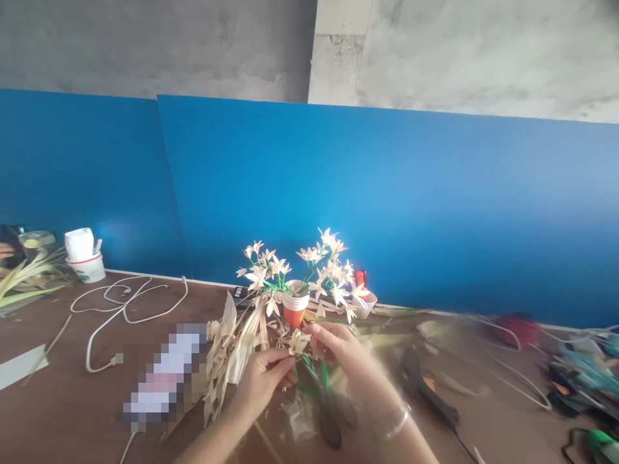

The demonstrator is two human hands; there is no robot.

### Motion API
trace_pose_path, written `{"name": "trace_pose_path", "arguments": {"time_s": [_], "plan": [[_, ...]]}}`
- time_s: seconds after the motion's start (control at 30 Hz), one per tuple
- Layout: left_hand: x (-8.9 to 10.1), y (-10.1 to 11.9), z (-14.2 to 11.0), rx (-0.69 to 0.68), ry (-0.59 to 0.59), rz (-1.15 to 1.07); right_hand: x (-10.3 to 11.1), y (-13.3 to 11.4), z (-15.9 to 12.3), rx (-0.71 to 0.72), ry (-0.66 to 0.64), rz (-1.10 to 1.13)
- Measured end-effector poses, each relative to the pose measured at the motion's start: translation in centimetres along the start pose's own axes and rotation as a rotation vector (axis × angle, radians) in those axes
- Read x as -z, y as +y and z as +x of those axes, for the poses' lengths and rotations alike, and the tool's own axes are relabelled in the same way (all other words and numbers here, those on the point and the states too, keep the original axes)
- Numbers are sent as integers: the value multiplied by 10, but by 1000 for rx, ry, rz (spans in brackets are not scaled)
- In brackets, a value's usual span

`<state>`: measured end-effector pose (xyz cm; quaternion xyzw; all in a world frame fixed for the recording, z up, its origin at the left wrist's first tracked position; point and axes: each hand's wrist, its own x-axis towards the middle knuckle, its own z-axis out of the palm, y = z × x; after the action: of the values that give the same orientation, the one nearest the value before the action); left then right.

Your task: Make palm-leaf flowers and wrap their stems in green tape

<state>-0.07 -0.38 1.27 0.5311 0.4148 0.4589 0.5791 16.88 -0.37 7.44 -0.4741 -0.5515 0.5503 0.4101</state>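
Observation:
Between my two hands is a small cream flower [300, 342] made of dried husk, with pointed petals. My left hand [264, 380] pinches it from the left at its base. From the right, my right hand [341, 348] has its thumb and finger closed at the petals; the exact contact is partly hidden. Below the hands lie scissors [329, 419] with dark handles, beside green strips [323, 374] and a crumpled clear plastic piece [298, 415]. Just beyond stands an orange and white stack of paper cups [294, 312], with sprays of finished husk flowers [333, 267] on green stems.
Dried husks [242, 348] are piled left of the hands, near a pixelated oblong item [167, 374]. A black glue gun [425, 386] lies to the right. White cables [104, 322] and a white tub [87, 265] are farther left. A blue partition [387, 193] borders the table.

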Motion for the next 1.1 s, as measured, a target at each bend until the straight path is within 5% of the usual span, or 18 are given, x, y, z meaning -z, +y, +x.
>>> {"name": "trace_pose_path", "arguments": {"time_s": [0.13, 0.43, 0.73, 1.1], "plan": [[-3, 5, 1, 15, -55, 40, 4, -4, -5, 20, -74, -21], [-12, 3, -1, 26, -159, -3, 14, -10, -14, 9, 88, -102], [-17, 0, -6, 70, -213, 31, 20, 2, -17, -47, -99, -67], [-14, 5, -13, 16, -309, -76, 9, 12, -12, -195, -120, -29]]}}
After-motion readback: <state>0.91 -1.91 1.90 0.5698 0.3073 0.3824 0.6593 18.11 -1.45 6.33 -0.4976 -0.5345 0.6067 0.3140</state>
